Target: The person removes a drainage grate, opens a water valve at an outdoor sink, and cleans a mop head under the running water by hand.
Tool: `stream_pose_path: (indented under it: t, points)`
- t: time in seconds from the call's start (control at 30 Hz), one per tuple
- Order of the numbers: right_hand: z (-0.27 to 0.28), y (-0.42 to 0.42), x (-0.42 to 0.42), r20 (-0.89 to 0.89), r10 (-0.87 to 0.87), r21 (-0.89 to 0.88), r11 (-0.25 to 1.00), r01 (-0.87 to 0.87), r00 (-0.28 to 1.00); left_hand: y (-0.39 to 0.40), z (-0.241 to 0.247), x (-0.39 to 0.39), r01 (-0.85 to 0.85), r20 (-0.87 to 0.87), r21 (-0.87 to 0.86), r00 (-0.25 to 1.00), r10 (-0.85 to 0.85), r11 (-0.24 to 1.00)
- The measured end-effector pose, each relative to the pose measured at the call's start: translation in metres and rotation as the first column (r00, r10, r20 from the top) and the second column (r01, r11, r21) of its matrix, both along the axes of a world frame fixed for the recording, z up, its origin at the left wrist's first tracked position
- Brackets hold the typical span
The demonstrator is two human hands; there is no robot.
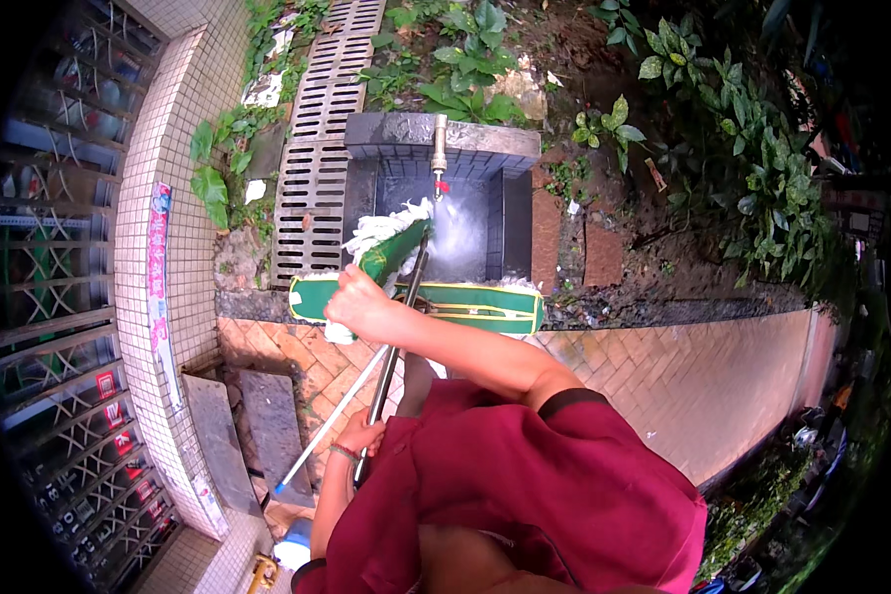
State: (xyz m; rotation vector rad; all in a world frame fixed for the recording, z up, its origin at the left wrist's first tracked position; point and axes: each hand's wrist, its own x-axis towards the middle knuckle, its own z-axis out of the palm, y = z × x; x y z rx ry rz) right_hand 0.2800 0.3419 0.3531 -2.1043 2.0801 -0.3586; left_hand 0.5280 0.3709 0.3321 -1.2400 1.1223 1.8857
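My right hand (360,306) is closed on the near end of a green flat mop head (393,251) with white string fringe. That head is tilted, its far end beside a brass tap (439,152) with a red part. My left hand (362,433) grips the black mop pole (390,371), which slants up to the head. Below it, a second green mop head (482,308) with yellow trim lies across the front of a dark tiled basin (516,223). White, splashing water (460,230) shows inside the basin. Beside the black pole slants a thin white pole (330,419) with a blue tip.
A slotted drain cover (312,215) runs along the basin's left. Further left stands a tiled wall (145,282) with barred windows. Grey slabs (275,423) lean near the wall's base, above a blue-and-white container (295,546). Brick paving (683,371) extends right; leafy plants (742,111) grow beyond.
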Motion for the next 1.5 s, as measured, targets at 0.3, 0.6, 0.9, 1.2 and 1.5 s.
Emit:
stream_pose_path:
  t: [0.3,0.6,0.9,1.2,1.5]
  points:
    - [-0.099,0.058,0.029,0.188,-0.226,0.074,0.974,0.216,0.956,-0.019,-0.068,-0.028,0.091,0.053,-0.088,0.995,-0.087,0.992]
    - [-0.123,0.08,0.055,0.287,-0.033,0.231,0.972,-0.036,0.957,-0.017,-0.064,-0.029,0.06,0.117,0.054,0.991,-0.066,0.997]
    - [-0.102,0.049,0.012,0.231,0.121,0.267,0.946,-0.182,0.966,-0.014,-0.05,-0.058,0.017,0.163,0.055,0.986,-0.026,0.998]
    - [-0.103,0.072,0.016,0.315,-0.127,0.314,0.949,0.023,0.94,-0.007,-0.075,-0.041,0.294,0.15,-0.218,0.952,-0.265,0.931]
    - [-0.11,0.112,0.102,0.271,-0.351,0.21,0.93,0.301,0.896,-0.02,-0.084,0.038,0.483,0.141,-0.381,0.873,-0.467,0.788]
